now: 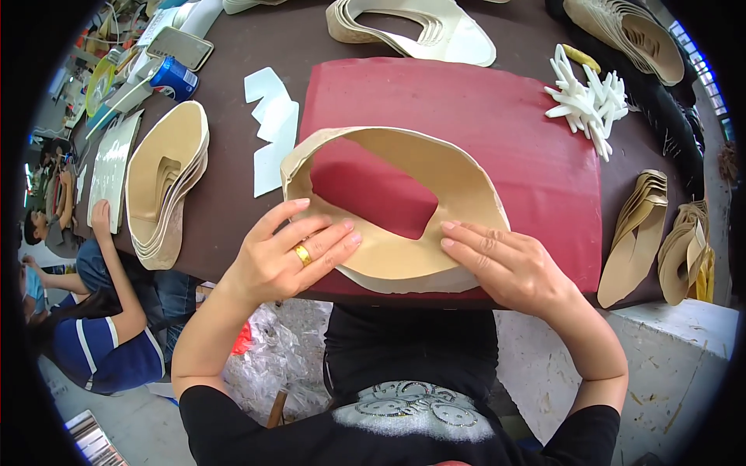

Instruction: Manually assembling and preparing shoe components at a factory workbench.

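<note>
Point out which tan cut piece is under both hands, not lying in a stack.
The single curved tan piece lying on the red pad, pressed flat by left hand and right hand; the other tan pieces sit stacked around it.

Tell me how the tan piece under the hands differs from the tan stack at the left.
The tan piece is a single looped sheet on the red pad; the tan stack is many nested pieces on the bare brown table. Both hands press the piece; nobody touches the stack. They share colour and material.
</note>
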Motion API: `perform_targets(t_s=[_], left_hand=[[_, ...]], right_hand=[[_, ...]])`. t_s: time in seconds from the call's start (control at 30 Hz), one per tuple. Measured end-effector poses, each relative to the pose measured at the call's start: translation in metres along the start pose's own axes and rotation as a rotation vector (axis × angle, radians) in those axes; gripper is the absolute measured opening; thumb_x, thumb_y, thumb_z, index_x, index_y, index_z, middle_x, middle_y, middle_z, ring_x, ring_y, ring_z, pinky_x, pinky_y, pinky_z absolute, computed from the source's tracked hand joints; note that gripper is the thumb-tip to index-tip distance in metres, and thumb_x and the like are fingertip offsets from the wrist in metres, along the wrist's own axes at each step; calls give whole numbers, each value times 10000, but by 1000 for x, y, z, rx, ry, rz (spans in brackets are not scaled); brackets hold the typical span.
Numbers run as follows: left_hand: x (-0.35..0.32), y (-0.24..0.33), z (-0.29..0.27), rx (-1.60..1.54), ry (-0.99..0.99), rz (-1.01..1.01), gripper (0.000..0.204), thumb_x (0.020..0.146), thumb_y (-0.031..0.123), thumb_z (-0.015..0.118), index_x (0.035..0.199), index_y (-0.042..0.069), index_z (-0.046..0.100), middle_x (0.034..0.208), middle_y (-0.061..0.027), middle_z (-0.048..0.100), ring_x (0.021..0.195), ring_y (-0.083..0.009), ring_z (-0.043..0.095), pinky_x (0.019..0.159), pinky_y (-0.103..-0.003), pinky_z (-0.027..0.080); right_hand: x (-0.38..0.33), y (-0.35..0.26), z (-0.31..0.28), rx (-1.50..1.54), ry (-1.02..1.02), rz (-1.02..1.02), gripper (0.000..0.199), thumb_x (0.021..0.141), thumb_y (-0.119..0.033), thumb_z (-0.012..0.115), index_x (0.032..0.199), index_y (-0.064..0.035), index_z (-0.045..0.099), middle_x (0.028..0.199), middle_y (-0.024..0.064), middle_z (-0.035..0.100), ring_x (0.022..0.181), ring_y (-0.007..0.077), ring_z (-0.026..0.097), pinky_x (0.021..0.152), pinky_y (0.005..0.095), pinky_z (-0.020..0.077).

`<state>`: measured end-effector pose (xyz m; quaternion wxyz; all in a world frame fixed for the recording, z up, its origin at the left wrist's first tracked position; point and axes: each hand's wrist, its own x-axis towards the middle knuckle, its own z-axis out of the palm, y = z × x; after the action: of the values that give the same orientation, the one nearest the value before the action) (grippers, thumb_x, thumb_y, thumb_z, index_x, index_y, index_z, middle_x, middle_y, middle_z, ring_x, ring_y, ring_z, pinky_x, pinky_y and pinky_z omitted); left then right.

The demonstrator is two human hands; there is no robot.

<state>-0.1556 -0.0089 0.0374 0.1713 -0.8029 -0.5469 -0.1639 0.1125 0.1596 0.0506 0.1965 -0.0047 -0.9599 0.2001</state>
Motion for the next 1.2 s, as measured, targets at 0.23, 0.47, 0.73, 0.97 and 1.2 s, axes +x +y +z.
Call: perform_targets(t_s=[0.23,0.47,0.73,0.97,1.2], left_hand=[[-1,-11,-1,32,-65,90,242,847,114,659,1077,127,734,1103,13,734,966,-136,669,1022,-329,454],[-6,-8,4,-76,-100,109,259,865,135,628,1107,129,721,1138,14,722,1057,-139,670,1039,-316,461],[-8,-30,11,-244,-101,255,301,868,160,629,1159,149,703,1207,26,698,1191,-148,622,1047,-292,454],[-2,-44,-5,-145,-204,393,359,874,178,608,1228,149,662,1288,15,655,1214,-137,599,1019,-295,473],[19,32,-6,4,-194,189,318,844,140,655,1160,128,693,1229,-39,679,1057,-214,652,867,-320,517]], right_hand=[[-1,-11,5,-159,-129,-144,276,871,-79,637,1129,16,667,1264,133,661,1163,275,649,977,386,541],[4,-19,4,-262,-238,-145,281,907,-93,601,1164,6,657,1285,119,651,1198,255,631,985,380,530],[0,-22,1,-347,-346,-182,417,898,-186,630,1273,-7,599,1383,119,585,1289,254,563,1050,393,472],[-10,-28,-11,-206,-497,-32,722,851,-452,667,1403,-25,484,1522,108,436,1431,253,381,1158,440,320],[-6,-51,19,16,-291,127,890,820,-636,600,1482,-73,409,1570,80,372,1473,233,305,1197,460,214]])
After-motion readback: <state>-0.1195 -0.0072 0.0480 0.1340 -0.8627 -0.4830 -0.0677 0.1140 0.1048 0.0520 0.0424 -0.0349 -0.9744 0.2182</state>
